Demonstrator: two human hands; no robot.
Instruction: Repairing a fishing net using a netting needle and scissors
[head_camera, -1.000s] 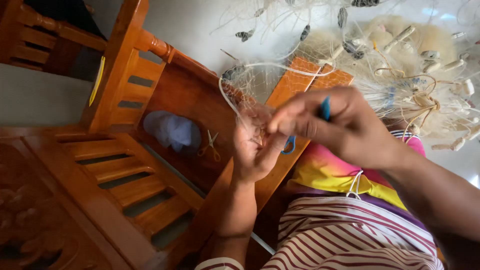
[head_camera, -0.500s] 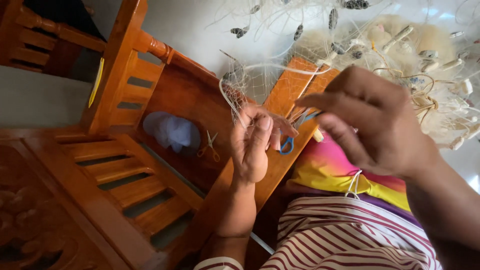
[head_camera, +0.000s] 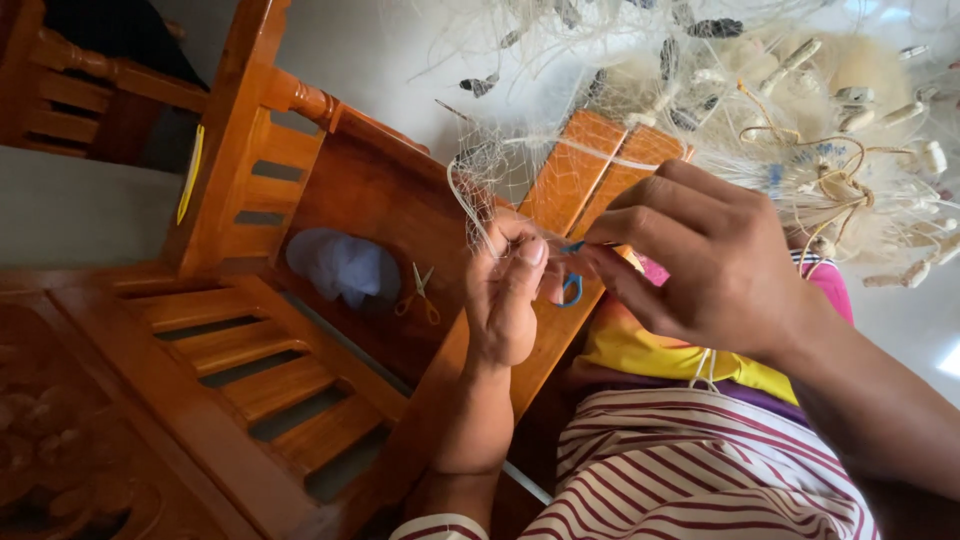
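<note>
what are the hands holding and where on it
The right hand pinches a blue tool by its upper end; the left hand grips fishing net mesh in its fingers.

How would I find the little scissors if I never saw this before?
Look at the wooden chair left of the left hand. On its seat lies a pale blue cloth; right beside it are the scissors. They are the only small thing with yellow-orange handles.

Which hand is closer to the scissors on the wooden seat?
Left. The left hand is just beside the scissors; the right hand is farther off, beyond the left.
</note>
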